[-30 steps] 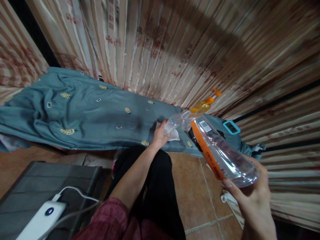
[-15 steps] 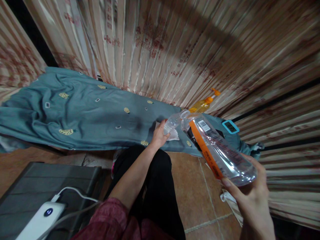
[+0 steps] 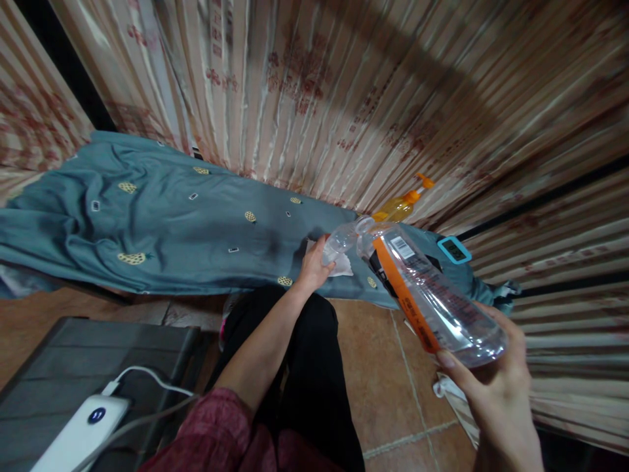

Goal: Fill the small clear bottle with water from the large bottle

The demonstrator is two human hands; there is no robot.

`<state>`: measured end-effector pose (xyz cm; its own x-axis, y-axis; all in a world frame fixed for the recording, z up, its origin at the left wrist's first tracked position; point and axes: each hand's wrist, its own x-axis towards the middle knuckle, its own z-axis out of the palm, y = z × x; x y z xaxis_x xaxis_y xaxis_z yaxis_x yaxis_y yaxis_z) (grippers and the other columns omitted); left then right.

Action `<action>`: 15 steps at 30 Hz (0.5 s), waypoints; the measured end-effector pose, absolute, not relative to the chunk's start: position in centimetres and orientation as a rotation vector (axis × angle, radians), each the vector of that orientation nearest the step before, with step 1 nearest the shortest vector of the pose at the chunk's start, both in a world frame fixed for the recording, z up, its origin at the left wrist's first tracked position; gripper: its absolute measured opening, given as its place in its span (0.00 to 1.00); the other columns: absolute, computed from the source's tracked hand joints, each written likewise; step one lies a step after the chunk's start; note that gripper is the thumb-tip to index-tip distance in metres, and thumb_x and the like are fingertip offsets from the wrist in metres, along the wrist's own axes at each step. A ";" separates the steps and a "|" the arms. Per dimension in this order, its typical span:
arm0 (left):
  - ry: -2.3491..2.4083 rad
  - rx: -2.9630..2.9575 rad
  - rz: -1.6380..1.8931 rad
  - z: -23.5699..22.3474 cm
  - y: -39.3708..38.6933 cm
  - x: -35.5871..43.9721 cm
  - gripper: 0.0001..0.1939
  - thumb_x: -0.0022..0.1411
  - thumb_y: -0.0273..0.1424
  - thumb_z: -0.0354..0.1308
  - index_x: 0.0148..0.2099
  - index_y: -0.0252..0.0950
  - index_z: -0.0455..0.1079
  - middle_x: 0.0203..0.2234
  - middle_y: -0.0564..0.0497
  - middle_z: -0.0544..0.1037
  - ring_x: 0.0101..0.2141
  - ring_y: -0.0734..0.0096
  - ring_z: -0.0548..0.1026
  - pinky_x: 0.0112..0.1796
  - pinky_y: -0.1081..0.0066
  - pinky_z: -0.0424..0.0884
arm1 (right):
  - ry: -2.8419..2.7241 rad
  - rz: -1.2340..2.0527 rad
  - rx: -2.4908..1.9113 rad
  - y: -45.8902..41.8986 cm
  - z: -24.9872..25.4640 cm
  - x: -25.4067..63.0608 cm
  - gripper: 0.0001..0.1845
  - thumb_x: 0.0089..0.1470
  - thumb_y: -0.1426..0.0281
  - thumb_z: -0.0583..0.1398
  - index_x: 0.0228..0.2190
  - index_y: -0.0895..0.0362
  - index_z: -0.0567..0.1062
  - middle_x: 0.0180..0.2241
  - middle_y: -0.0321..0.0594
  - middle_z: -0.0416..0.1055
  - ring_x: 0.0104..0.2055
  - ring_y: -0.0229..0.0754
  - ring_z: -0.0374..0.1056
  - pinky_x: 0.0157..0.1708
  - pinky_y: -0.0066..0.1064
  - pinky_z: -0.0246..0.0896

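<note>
My right hand grips the base of a clear plastic bottle with an orange label stripe, tilted so its mouth points down and left. That mouth meets the top of a small clear bottle, which my left hand holds on the teal cloth. A white tissue lies under the small bottle beside my left fingers.
An orange-capped yellow spray bottle and a small teal-framed digital display lie behind the bottles. Pleated patterned curtains hang at the back. A white power bank with cable rests on a dark case at lower left. Tiled floor below.
</note>
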<state>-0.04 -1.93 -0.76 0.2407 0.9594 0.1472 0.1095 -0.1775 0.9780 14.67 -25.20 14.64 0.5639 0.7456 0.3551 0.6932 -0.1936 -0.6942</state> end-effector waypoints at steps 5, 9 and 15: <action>1.037 1.534 1.090 -0.9 -1.9 -0.1 0.40 0.51 0.19 0.65 0.66 0.42 0.65 0.59 0.46 0.76 0.59 0.56 0.74 0.62 0.59 0.68 | -1.198 0.032 -1.927 -25.1 14.7 14.6 0.47 0.37 0.48 0.73 0.55 0.54 0.68 0.51 0.49 0.72 0.51 0.57 0.72 0.53 0.51 0.67; 1.044 1.545 1.077 -0.9 -1.9 -0.1 0.39 0.52 0.19 0.65 0.66 0.39 0.64 0.59 0.45 0.76 0.58 0.55 0.75 0.62 0.57 0.68 | -1.217 0.016 -1.913 -25.1 14.5 14.8 0.49 0.37 0.48 0.73 0.57 0.55 0.67 0.52 0.50 0.71 0.52 0.58 0.72 0.52 0.52 0.67; 1.052 1.530 1.096 -1.1 -1.8 0.1 0.40 0.50 0.18 0.65 0.65 0.39 0.65 0.59 0.45 0.76 0.59 0.55 0.74 0.62 0.58 0.68 | -1.232 0.019 -1.888 -25.2 14.4 14.7 0.47 0.38 0.49 0.73 0.57 0.54 0.67 0.53 0.50 0.70 0.52 0.58 0.71 0.52 0.52 0.68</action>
